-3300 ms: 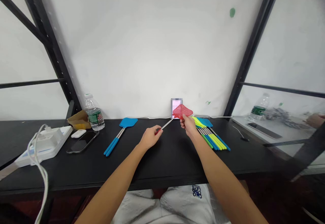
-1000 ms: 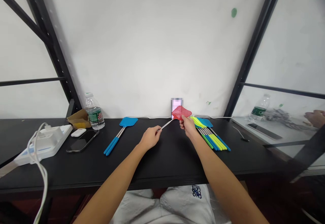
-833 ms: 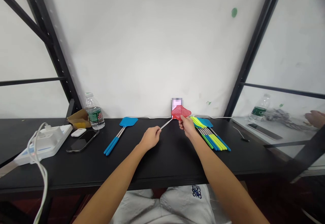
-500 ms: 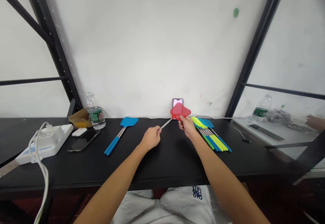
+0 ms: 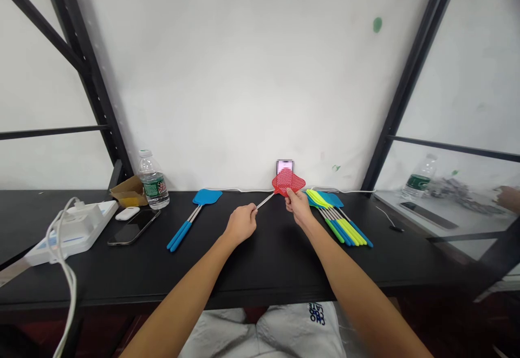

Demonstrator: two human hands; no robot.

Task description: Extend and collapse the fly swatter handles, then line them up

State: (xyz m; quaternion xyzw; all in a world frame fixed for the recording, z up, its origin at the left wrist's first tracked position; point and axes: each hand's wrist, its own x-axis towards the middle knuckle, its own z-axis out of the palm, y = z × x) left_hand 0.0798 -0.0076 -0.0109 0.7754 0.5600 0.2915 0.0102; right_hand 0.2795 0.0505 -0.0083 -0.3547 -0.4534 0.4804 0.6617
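Note:
I hold a red fly swatter (image 5: 287, 182) above the black table (image 5: 260, 260) with both hands. My left hand (image 5: 240, 224) is closed round the lower end of its thin metal shaft. My right hand (image 5: 298, 207) pinches the lower edge of the red mesh head. The swatter slants up to the right, its head in front of a small phone (image 5: 284, 165) leaning on the wall. Right of my right hand lies a pile of several yellow, green and blue swatters (image 5: 337, 218). To my left lie blue swatters (image 5: 193, 219), apart from both hands.
At the left stand a water bottle (image 5: 153, 180), a cardboard piece (image 5: 128, 192), a dark phone (image 5: 134, 227), a white case (image 5: 127, 213) and a white power strip with cables (image 5: 67, 230). Black rack posts (image 5: 400, 90) frame the table. Another person's hand (image 5: 508, 197) shows at the far right.
My hands and the red swatter have stayed almost in place, its head sinking slightly. The view has tilted a little, and the other person's hand has drawn towards the right edge.

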